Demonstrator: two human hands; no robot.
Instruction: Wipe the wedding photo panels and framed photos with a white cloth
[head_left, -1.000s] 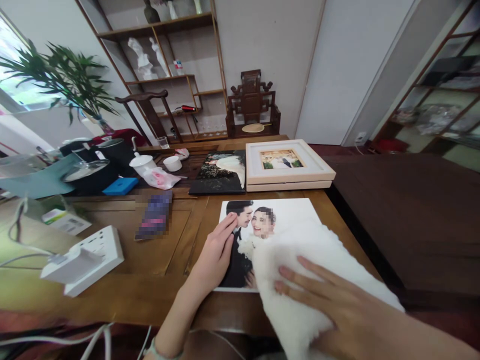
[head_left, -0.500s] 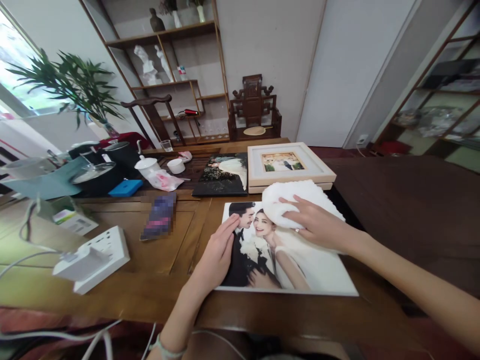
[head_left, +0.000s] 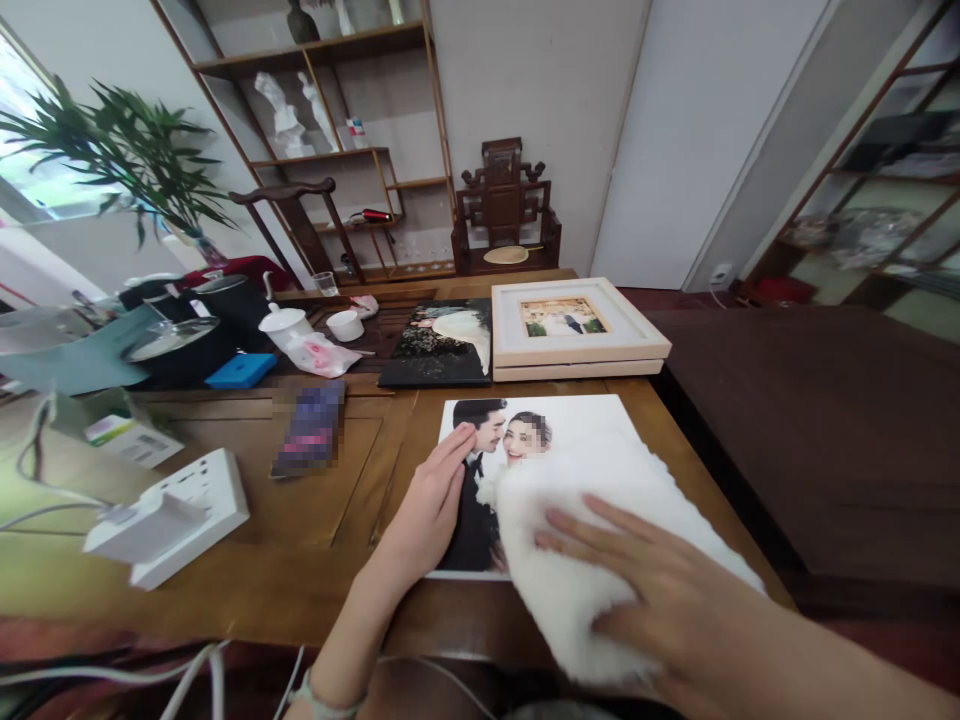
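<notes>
A wedding photo panel (head_left: 472,530) lies flat on the wooden table in front of me. My left hand (head_left: 431,500) rests along its left edge, fingers stretched out with the tips on the picture. Under my right hand (head_left: 637,570) is a fluffy white cloth (head_left: 592,480), gripped between thumb and fingers. The cloth covers the photo's lower right part and hangs over its near edge. The right hand is slightly blurred.
Beyond the photo lie a dark picture panel (head_left: 439,350) and stacked light wood frames (head_left: 581,350). To the left are a white power strip (head_left: 180,515), a blue box (head_left: 241,370), a white teapot (head_left: 285,325) and black pots (head_left: 176,350). A dark brown surface (head_left: 810,420) extends on the right.
My right hand has drawn the white cloth from the photo's upper right down toward me, over the near edge. The left hand has stayed at the left edge.
</notes>
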